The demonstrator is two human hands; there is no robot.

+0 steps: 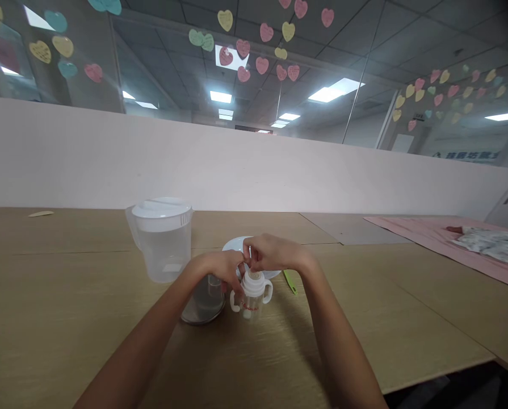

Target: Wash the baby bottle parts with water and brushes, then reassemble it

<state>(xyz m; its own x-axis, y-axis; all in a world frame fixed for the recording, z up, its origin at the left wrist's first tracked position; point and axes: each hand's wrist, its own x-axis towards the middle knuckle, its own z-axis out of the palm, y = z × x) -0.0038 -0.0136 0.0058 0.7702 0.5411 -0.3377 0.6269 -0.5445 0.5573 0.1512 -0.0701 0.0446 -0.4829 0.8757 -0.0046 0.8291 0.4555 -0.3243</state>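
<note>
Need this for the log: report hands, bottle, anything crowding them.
Left hand at collar of two-handled bottle, right hand at its top; exact grips unclear. Bottle upright. Grey container close on its left, white plate behind.

1. Left approach: pitcher (166,247) stands tall; grey container (201,307) sits nearer, just beside the bottle (252,301). Tight.
2. Above bottle: left hand (226,268) and right hand (273,253) crowd the top, no way straight down.
3. Behind: plate (232,244), low, passable over; wall (254,176) closes the back.
4. Right: green utensil (290,282) lies low. Beyond it, wide room over table (390,318) to the pink cloth (411,233).
</note>
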